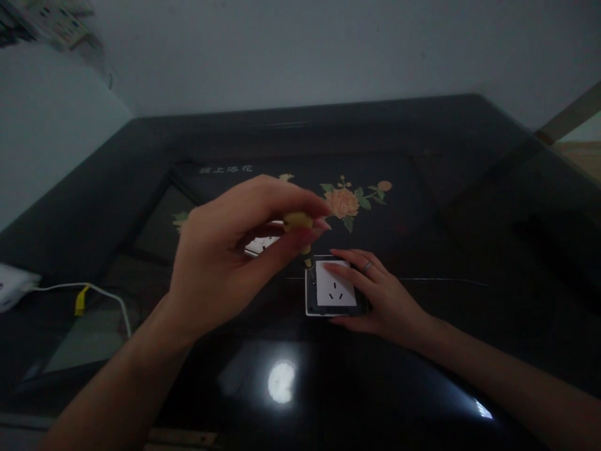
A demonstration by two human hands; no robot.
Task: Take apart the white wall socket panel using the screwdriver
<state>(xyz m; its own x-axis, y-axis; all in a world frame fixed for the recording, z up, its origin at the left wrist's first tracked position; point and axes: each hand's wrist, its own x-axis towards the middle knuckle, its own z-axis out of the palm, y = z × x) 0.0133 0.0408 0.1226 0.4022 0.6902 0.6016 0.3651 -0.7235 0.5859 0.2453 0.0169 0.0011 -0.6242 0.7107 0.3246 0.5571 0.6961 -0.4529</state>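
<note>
My left hand (230, 250) is raised over the table, its fingers pinched round the yellow handle of a small screwdriver (299, 228). The screwdriver points down, its tip at the upper left corner of a white wall socket (334, 294). The socket lies flat on the dark glossy table (422, 207), showing a three-pin outlet. My right hand (375, 291) rests on the socket's right side, fingers laid over its top and thumb against its lower edge, holding it still. A ring shows on one finger. Behind my left hand another white part (260, 245) is partly hidden.
The tabletop carries a painted flower (345, 202) and some characters. At the far left lies a white device (12, 285) with a white cable (110, 297) and a yellow tag. A light reflection (282, 382) glares near the front edge. Walls stand close behind.
</note>
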